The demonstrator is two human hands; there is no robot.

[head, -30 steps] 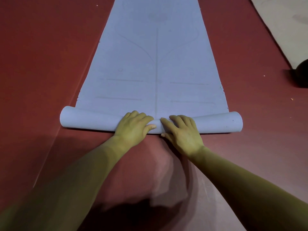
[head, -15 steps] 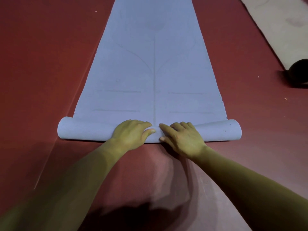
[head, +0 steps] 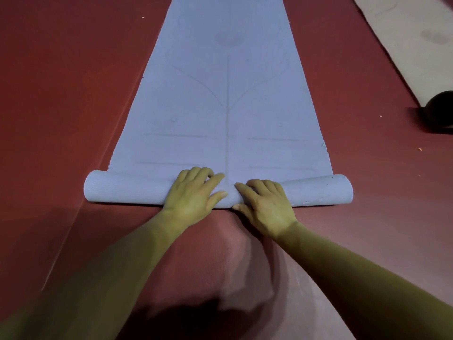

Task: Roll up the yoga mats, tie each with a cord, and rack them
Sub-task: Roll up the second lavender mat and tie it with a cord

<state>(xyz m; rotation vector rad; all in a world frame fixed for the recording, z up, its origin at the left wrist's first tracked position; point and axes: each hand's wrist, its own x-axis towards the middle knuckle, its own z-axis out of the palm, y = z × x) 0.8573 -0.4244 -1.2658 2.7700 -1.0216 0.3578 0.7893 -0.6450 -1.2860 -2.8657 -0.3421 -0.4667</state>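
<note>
Yoga mat (head: 228, 106) lay part-rolled on the floor (head: 61, 94). Your left hand (head: 193, 192) and right hand (head: 266, 204) gripped the roll's middle, fingers (head: 195, 172) curled over it.

Floor (head: 61, 94): dark red, matte, fine woven-like texture, fills nearly whole view. Thin straight seam (head: 73, 231) runs diagonally across left side. Few tiny pale specks (head: 380, 116) scattered at right and upper left. Pale beige strip (head: 404, 33) lies flat in upper right corner. Dark round object (head: 441, 111) at its near end, cut by frame edge, kind unclear. Light dim, uneven: paler sheen on floor lower centre, heavy shadow (head: 191, 320) along bottom edge. No walls in view.
</note>
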